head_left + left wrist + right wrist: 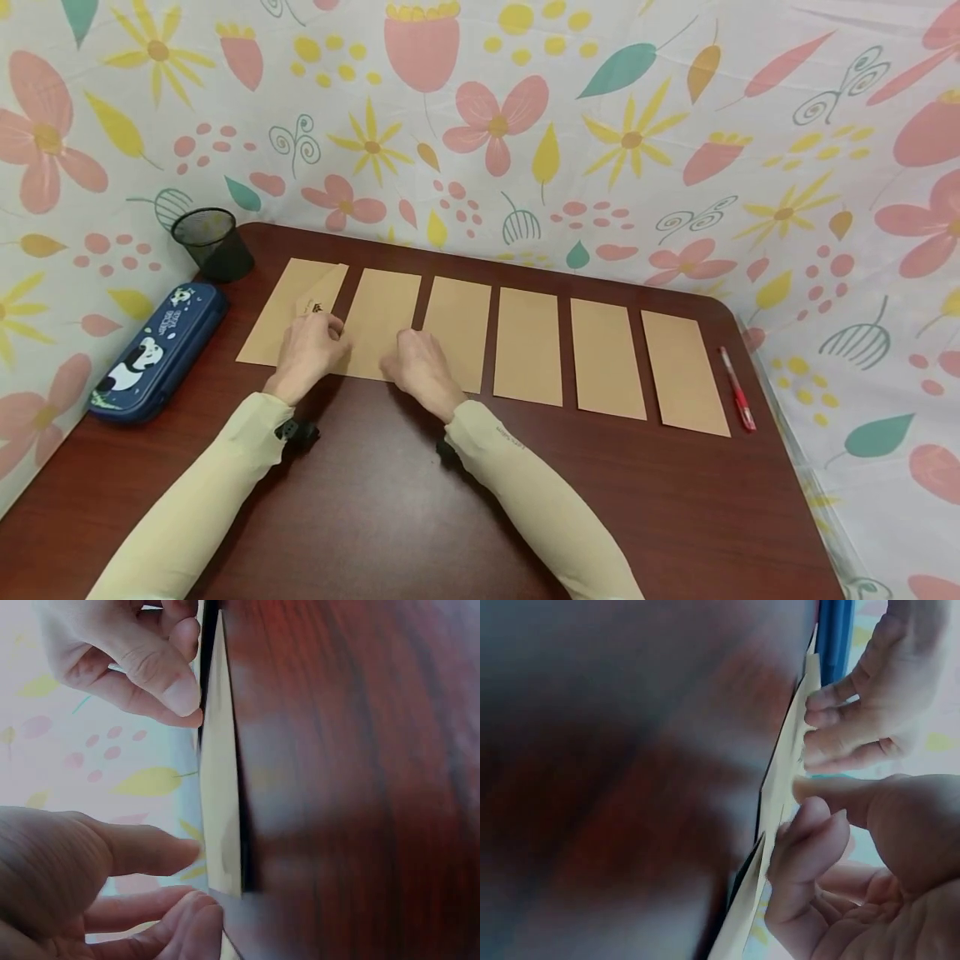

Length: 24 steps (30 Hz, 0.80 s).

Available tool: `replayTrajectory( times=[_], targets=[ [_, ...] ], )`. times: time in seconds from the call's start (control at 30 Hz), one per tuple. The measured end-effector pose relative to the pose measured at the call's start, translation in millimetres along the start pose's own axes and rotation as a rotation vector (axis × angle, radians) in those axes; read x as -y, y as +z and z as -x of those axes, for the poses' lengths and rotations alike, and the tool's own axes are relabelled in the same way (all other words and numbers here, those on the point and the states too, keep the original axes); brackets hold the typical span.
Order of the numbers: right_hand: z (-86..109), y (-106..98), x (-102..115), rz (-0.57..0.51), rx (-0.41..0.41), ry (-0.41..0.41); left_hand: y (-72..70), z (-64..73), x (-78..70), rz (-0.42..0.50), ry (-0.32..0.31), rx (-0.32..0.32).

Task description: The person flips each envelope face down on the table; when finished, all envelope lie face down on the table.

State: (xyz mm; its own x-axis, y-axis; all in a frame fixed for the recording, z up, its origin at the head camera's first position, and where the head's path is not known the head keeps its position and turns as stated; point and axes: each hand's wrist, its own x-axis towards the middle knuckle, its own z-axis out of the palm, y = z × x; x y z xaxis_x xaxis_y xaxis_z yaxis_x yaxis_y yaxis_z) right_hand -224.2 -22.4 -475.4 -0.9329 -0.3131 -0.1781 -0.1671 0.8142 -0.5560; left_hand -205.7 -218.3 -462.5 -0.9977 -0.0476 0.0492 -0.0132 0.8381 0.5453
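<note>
Several flat brown paper envelopes lie side by side in a row. My left hand (311,346) is between the leftmost envelope (272,321), whose raised flap has a dark print, and the second envelope (384,304). Its thumb and fingers stand apart near the paper edges in the left wrist view. At the second envelope's lower right edge is my right hand (420,367), partly over the third envelope (457,325). In the right wrist view, the right thumb and bent forefinger touch paper (776,784), without a plain grip on it.
A blue panda pencil case (161,350) lies at the left, with a black mesh pen holder (217,250) behind it. A red pen (738,392) is right of the last envelope (684,371). A flowered cloth (495,192) hangs behind the dark wooden table (390,492).
</note>
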Motion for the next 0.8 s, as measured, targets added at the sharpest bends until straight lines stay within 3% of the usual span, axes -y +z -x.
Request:
replayTrajectory(
  times=[0.17, 0.37, 0.5, 0.63, 0.8],
  targets=[
    [11.8, -1, 8, -0.028, -0.053, -0.044, -15.4, 14.7, -8.1, 0.052, -0.025, -0.077],
    [29.9, -16, 37, -0.096, -0.030, -0.029, -28.0, 23.8, -2.7, 0.076, -0.040, -0.164],
    [29.2, -13, 53, -0.156, -0.031, -0.035, -36.0, 25.9, 5.7, 0.081, -0.058, -0.225],
    [23.2, -6, 65, -0.177, -0.036, -0.037, -41.0, 26.8, 14.2, 0.076, -0.061, -0.244],
    [9.9, 7, 82, -0.110, -0.020, -0.069, -45.2, 27.0, 21.6, 0.076, -0.071, -0.269]
  ],
)
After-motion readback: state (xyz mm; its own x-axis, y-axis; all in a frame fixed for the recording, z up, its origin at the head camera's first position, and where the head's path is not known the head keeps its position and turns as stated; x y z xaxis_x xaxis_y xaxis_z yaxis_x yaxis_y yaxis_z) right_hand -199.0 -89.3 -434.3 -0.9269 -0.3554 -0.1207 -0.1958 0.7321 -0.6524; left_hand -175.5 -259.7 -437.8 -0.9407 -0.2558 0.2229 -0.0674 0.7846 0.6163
